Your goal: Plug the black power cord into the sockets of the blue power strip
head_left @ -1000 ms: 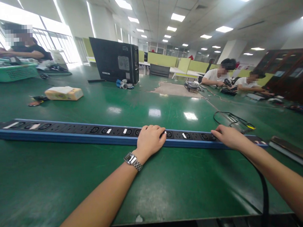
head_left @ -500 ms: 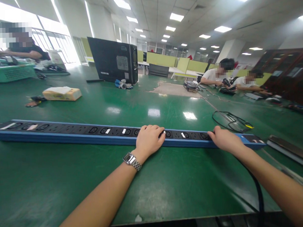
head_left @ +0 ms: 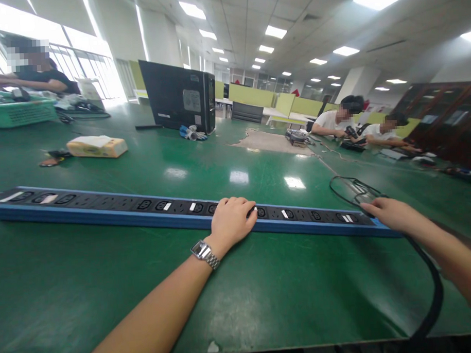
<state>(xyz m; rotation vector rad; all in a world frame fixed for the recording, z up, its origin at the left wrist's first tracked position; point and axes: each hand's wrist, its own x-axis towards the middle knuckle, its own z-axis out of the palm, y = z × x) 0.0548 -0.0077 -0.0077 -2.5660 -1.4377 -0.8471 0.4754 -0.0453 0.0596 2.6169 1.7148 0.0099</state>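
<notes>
Left hand [head_left: 233, 220]: laid palm-down across the power strip [head_left: 105, 211], fingers curled over the far edge, heel on the near edge. A loose clasp, not a pinch. Metal watch [head_left: 204, 252] on that wrist.

Right hand [head_left: 391, 215]: at the right end of the strip, fingers stretched leftward, touching the end or just short of it. Cannot tell whether closed on anything. Black cable [head_left: 435, 293] leaving that end, looping toward the near edge of the bench [head_left: 263, 299] beneath the right forearm.

Power strip: long, blue-sided, black-faced, lying flat and lengthwise across the near part of the bench, from the far left to the right hand. White tags beside several sockets. No plug seen in any socket.

Judged state of the work: strip down on the bench and steadied right of its middle. Not lifted, not turned over. Nothing plugged in, cable loose and uncoiled. Sockets and cable untouched as things lie.

Farther out:
- Thin looped wire [head_left: 354, 190] just beyond the right end.
- Tissue box [head_left: 97, 147] far left.
- Green basket [head_left: 20, 113] beyond the tissue box.
- Black computer tower [head_left: 178, 93] at far centre.
- Worn brown patch [head_left: 268, 139] in the bench cover, right of the tower.
- One person [head_left: 42, 80] seated far left, two people [head_left: 336, 122] seated far right, all busy with their own items and well apart from the strip.
</notes>
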